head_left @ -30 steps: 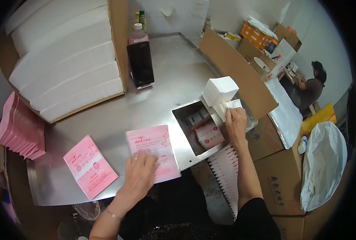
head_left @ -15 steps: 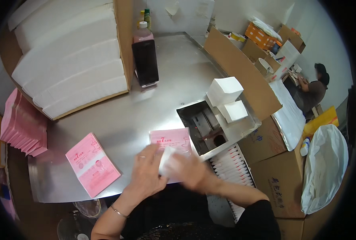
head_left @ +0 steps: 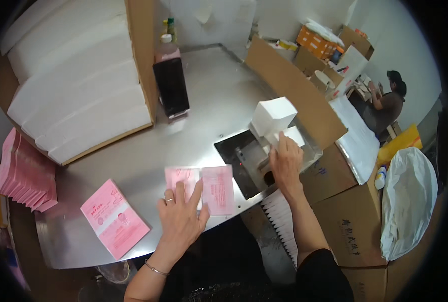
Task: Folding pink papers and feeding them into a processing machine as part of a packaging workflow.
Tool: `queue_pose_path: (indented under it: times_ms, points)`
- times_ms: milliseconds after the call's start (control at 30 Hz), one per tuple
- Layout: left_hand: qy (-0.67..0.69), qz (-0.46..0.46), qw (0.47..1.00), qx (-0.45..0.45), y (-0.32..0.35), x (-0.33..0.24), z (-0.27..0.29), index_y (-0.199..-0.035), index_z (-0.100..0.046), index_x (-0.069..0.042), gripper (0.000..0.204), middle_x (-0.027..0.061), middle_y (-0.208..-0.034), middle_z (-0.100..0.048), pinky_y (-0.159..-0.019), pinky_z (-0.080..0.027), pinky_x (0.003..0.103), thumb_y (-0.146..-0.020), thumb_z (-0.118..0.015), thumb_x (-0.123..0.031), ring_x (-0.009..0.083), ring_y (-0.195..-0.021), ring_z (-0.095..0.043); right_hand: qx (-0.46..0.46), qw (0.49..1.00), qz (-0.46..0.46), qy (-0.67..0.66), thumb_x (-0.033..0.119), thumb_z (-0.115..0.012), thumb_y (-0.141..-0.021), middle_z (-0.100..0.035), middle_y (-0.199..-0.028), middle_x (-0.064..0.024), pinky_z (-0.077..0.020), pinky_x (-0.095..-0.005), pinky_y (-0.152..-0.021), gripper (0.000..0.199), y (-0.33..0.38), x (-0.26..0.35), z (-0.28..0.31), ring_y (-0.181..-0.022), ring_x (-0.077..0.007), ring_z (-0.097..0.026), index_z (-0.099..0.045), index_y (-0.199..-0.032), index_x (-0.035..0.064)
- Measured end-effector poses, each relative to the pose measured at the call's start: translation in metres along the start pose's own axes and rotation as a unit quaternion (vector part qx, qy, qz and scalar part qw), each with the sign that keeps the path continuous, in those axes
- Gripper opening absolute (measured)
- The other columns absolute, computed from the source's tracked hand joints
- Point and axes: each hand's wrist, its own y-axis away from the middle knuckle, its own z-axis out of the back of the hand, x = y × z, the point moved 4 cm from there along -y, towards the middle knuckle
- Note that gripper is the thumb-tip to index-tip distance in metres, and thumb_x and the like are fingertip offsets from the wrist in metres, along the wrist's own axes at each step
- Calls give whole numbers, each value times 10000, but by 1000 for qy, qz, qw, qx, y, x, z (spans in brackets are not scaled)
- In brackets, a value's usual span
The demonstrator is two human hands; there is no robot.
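Note:
My left hand (head_left: 180, 217) lies with fingers spread over a pink printed paper sleeve (head_left: 218, 189) on the metal table, pressing it down. A strip of white shows between the sleeve's two pink halves, partly hidden by my fingers. Farther right, my right hand (head_left: 287, 163) reaches to a low stack of white folded paper (head_left: 295, 136), thumb and fingertips closed at its near-left edge. Right behind that stands a taller white paper stack (head_left: 274, 115). Left of my left hand rests a pile of pink printed sleeves (head_left: 114, 219) with a pale band across it.
A dark rectangular opening (head_left: 236, 161) is set in the metal table (head_left: 209, 100). A carton of white paper bundles (head_left: 83, 95), a dark phone (head_left: 171, 88) and a bottle (head_left: 167, 48) stand behind. Cardboard boxes (head_left: 347, 221) line the right; a person (head_left: 385, 103) sits beyond.
My right hand has left the pink sleeve and moved right to the low white stack. My left hand has flattened over the sleeve, and the white piece is no longer in my right hand.

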Motion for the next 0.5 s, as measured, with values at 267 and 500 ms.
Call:
queue_pose_path:
  times_ms: [267,500]
  points:
    - [7,-44,999,-13,-9,-3,11,-1131,-623,-61,482,173,-1185,-544,-783,-400,465,-814,-722,-410,334,-983,-515,56,998,-30,-11,72,-652,-879,-591,-891,-117,-443,-453,-779,80,5,-49,-24,-906,-317,-564,-679,-930,17]
    - [104,-95,989,53,0,-25,-6,-1163,-627,-51,396,179,-1168,-567,-757,-474,439,-826,-687,-250,326,-946,-539,21,991,-37,-128,28,-643,-854,-642,-1165,-163,-461,-467,-883,299,17,-62,-25,-1091,-367,-601,-654,-1152,12]
